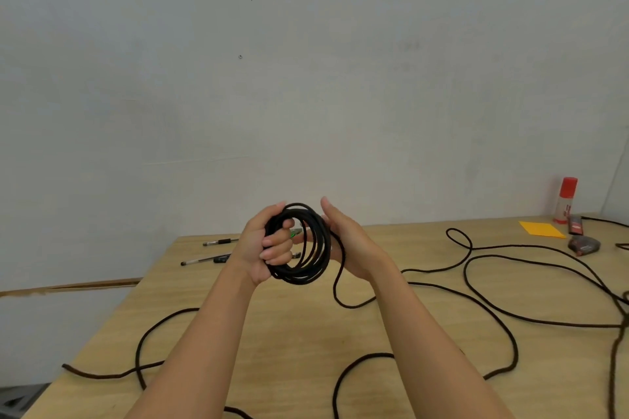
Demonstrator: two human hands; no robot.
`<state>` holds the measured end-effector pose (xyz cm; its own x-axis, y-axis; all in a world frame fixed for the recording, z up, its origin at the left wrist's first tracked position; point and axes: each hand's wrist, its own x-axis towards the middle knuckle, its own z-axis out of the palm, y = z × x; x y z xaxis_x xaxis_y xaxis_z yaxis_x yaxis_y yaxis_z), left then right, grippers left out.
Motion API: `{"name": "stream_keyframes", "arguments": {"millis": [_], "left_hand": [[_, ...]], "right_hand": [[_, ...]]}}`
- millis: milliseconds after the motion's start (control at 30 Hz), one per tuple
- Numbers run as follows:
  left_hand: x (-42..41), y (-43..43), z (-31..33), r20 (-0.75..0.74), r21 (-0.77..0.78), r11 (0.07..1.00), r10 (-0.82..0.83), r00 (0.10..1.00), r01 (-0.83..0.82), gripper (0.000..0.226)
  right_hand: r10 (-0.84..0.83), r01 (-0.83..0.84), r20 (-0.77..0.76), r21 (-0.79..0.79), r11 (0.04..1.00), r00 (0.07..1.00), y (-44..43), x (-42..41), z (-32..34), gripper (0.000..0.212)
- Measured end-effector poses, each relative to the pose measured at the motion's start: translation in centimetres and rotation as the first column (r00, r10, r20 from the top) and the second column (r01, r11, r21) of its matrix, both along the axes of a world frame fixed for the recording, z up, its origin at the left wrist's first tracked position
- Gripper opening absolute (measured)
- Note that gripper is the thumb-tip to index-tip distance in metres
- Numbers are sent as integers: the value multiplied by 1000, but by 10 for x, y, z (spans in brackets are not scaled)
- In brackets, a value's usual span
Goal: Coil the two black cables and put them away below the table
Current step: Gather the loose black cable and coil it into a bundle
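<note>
- At the centre of the frame, raised above the table [289,333]: coil [318,248] of black cable, several loops, standing on edge, with the open ring turned roughly toward the camera.
- Left hand [262,245], at the left side of the coil: fingers curled through the ring and clamped on the bundle.
- Right hand [350,241], at the right side of the coil: fingers straight and together, pointing up, palm laid against the outer loops. No closed grip to see there.
- Free strand [335,289], leaving the coil at its lower right, dropping just past the right palm, bending into a small loop, then running away to the right over the table.
- Therefore, uncoiled length to the right of and below the fingers, nearer to the right hand. Probably for this hand to catch the strand and lead the next loop around the ring, with the left one holding the bundle.
- Green-marked plug [295,232] inside the ring, close to the left fingertips.
- More loose cable [137,355] in wide curves over the lower and right parts of the table. Impossible to tell where one cable ends and the second begins.
- By judgement: first coil not finished, nothing yet put away below.
- Near the far edge: pens [219,242] at left, glue stick [565,199] and orange paper [541,229] at far right.
</note>
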<state>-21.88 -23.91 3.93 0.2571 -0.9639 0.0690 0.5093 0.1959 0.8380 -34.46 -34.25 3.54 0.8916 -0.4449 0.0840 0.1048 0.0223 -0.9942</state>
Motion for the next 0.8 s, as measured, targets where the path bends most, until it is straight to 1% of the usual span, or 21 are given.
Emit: {"name": "stream_keyframes", "arguments": {"millis": [33, 67, 100, 167, 200, 233, 333, 400, 467, 567, 633, 667, 700, 733, 767, 800], "left_hand": [[-1, -1, 1, -23, -9, 1000, 4, 1000, -4, 39], [-1, -1, 2, -39, -8, 1000, 15, 999, -15, 40], [-1, -2, 2, -45, 4, 999, 39, 998, -38, 41], [-2, -4, 2, -20, 57, 992, 116, 993, -115, 42], [-3, -5, 1, 7, 83, 984, 159, 987, -159, 41], [-5, -6, 0, 46, 107, 972, 203, 978, -207, 40], [-14, -10, -2, 226, 157, 924, 311, 923, -349, 38], [-20, -13, -1, 298, 165, 900, 344, 890, -403, 39], [-21, -13, 2, 321, 156, 895, 353, 879, -417, 39], [-25, -12, 5, 391, 128, 910, 318, 864, -393, 41], [-26, -14, 7, 488, 98, 888, 351, 799, -450, 44], [-24, -15, 5, 500, 76, 866, 396, 770, -495, 49], [-24, -15, 3, 457, 65, 853, 436, 775, -518, 57], [-23, -13, -2, 380, 76, 858, 447, 810, -509, 70], [-22, -11, -9, 309, 84, 882, 419, 854, -463, 82], [-24, -9, -18, 260, 77, 920, 354, 898, -385, 95]], "right_hand": [[51, -51, 15, 51, 997, 999, 2, -2, 2, 67], [72, -74, 24, 81, 994, 997, 3, -3, 3, 63], [73, -75, 24, 83, 994, 997, 4, -4, 5, 54], [10, -10, 2, 27, 1000, 1000, 7, -6, 9, 25], [-39, 40, -15, 25, 999, 999, 8, -5, 10, 15], [-79, 81, -34, 52, 995, 996, 8, -5, 12, 12], [-148, 164, -116, 137, 977, 982, 7, -3, 12, 18], [-167, 188, -143, 150, 971, 976, 9, -1, 10, 17], [-176, 189, -108, 124, 974, 978, 12, 1, 6, 12], [-235, 235, -43, 10, 972, 971, 13, 5, 0, 14], [-324, 324, -4, -11, 946, 946, 12, 10, 0, 16], [-378, 377, 15, 12, 926, 926, 10, 13, 1, 17], [-431, 429, 35, 57, 902, 902, 8, 15, 4, 17], [-480, 472, 58, 120, 874, 875, 7, 17, 8, 17], [-523, 501, 83, 192, 844, 849, 6, 18, 12, 17], [-556, 515, 108, 269, 814, 824, 4, 18, 17, 18]]}}
